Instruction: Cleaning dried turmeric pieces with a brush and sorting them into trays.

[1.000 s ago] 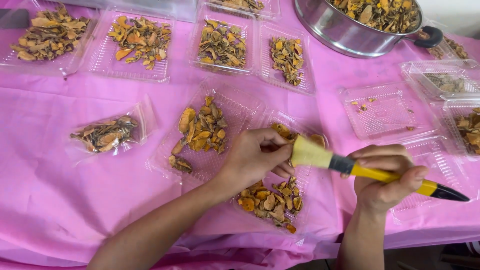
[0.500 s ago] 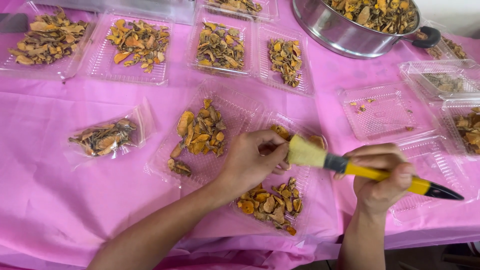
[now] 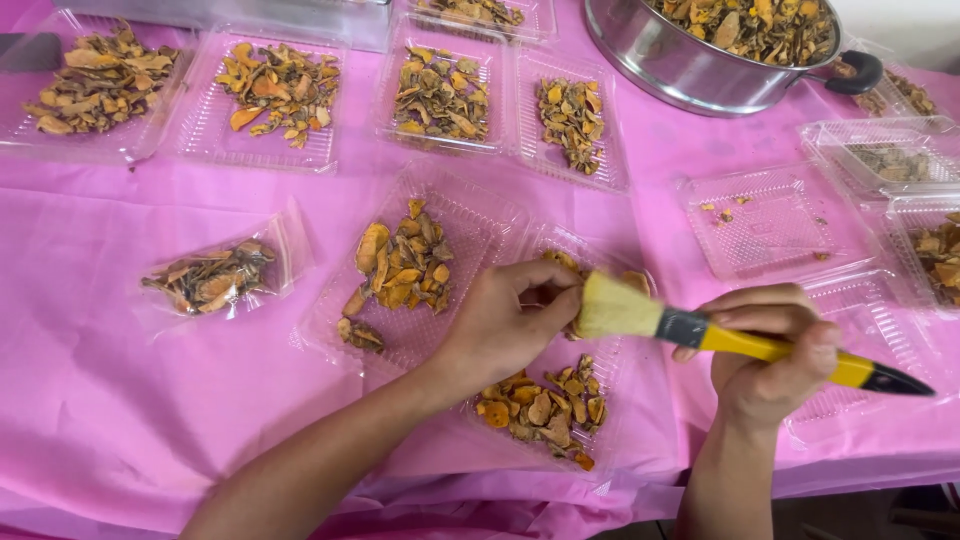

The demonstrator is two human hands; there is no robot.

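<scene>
A table (image 3: 120, 420) is sitting under a bright pink plastic cloth, and lots of clear plastic trays are lying all over it. Four of the far trays are holding heaps of dried orange and brown slices (image 3: 275, 90). At the back on the right, a big shiny steel pot (image 3: 700, 70) with a black handle is sitting full of the same dried slices. On the left, a small clear plastic bag (image 3: 215, 280) of slices is lying flat on the cloth. Just beside it, a clear tray (image 3: 480, 225) is holding a loose pile of bigger orange pieces. An almost bare clear tray (image 3: 770, 225) is sitting on the right with only a few crumbs in it.

The person's left hand (image 3: 505, 325) is hovering over the near clear tray (image 3: 610, 440), and its fingers are pinched shut on a small orange slice that is mostly hidden. More orange slices (image 3: 540, 410) are lying in that tray, just under the wrist.

The person's right hand (image 3: 770, 350) is closed tight around the handle of a yellow paintbrush with a black tip and pale bristles (image 3: 720, 335). The bristles are pressing right against the left fingers and the slice they are holding.
</scene>
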